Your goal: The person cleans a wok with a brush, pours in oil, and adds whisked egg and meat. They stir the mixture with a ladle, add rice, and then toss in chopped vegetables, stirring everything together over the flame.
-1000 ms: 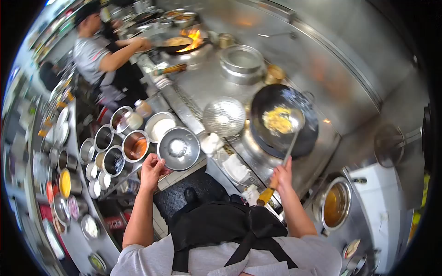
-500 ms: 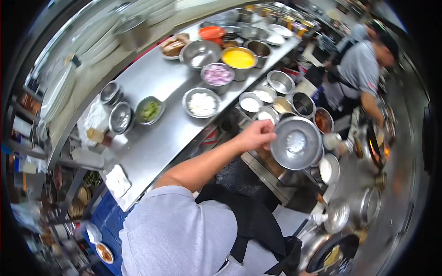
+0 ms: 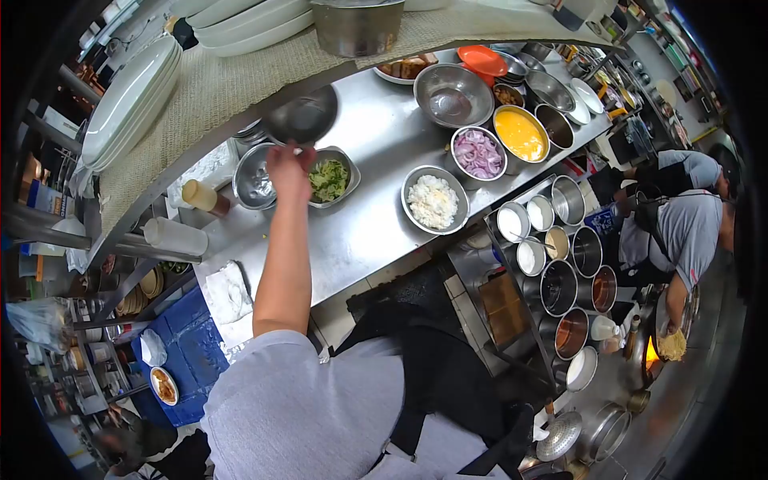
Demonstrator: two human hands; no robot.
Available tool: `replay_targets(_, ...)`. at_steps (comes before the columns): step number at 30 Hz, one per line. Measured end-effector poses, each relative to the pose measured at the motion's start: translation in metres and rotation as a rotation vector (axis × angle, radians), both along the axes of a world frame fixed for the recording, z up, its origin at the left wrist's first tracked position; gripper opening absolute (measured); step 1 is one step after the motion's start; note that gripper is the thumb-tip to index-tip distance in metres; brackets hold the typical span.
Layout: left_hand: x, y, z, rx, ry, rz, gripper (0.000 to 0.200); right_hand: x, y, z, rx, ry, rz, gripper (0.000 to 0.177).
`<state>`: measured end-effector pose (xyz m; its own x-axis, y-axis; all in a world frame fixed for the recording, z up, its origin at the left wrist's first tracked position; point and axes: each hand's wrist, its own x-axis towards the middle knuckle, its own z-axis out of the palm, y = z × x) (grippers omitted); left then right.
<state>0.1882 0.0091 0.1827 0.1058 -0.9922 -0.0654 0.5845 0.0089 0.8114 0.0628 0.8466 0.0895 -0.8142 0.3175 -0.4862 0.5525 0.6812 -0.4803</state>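
Observation:
My left hand (image 3: pixel 290 170) pinches the near rim of a metal bowl (image 3: pixel 302 116), which is bare inside and hangs over the far left of the counter. Directly beneath the hand are another metal bowl (image 3: pixel 254 180) on the left and a metal dish of chopped greens (image 3: pixel 330 179) on the right. Farther right along the counter's edge stands a bowl of white rice (image 3: pixel 434 202), with a bowl of sliced red onion (image 3: pixel 478 154) behind it. My right hand is out of view.
A container of yellow liquid egg (image 3: pixel 522 134) and a large metal bowl (image 3: pixel 454 96) sit farther back. Plates (image 3: pixel 132 104) are stacked on the overhead shelf. At right, seasoning tins (image 3: pixel 560 288) fill a rack, and a co-worker (image 3: pixel 680 232) works beside a flame (image 3: pixel 652 350).
My left hand has carried the metal bowl from above the seasoning tins, leftward across the counter, to the bowls at the far left. The view has swung left too.

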Motion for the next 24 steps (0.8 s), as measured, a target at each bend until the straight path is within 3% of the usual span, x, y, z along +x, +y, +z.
replay_targets(3,0.019,-0.033,0.019,-0.032,0.094,0.054,0.011,0.005,-0.014,-0.005,-0.033,-0.082,0.028,0.045)
replay_targets(5,0.011,-0.035,0.033,-0.008,0.089,-0.027,0.019,0.008,-0.022,-0.010,-0.063,-0.126,0.032,0.044)
replay_targets(10,-0.083,0.045,0.046,0.002,-0.234,-0.517,0.026,0.047,-0.032,-0.019,-0.160,-0.245,-0.006,0.041)
replay_targets(14,-0.174,0.163,0.002,-0.059,-0.483,-1.162,0.019,0.094,-0.082,-0.006,-0.328,-0.399,0.041,0.040)
replay_targets(15,-0.185,0.194,-0.005,-0.135,-0.503,-1.432,0.016,0.122,-0.068,-0.040,-0.364,-0.445,0.041,0.039)
replay_targets(17,-0.195,0.260,0.005,-0.177,-0.458,-1.849,0.012,0.152,-0.081,-0.055,-0.469,-0.476,0.147,0.038)
replay_targets(19,-0.202,0.309,0.017,-0.494,-0.534,-2.254,0.020,0.172,-0.089,-0.064,-0.557,-0.404,0.314,0.038)
replay_targets(22,-0.206,0.379,0.078,-0.976,-0.231,-2.611,0.034,0.208,-0.069,-0.070,-0.518,-0.050,0.442,0.037)
replay_targets(23,-0.207,0.401,0.102,-1.090,-0.128,-2.697,0.037,0.219,-0.049,-0.065,-0.404,0.080,0.361,0.037)
replay_targets(24,-0.205,0.424,0.121,-1.266,0.061,-2.728,0.038,0.235,-0.022,-0.065,-0.346,0.097,0.104,0.035)
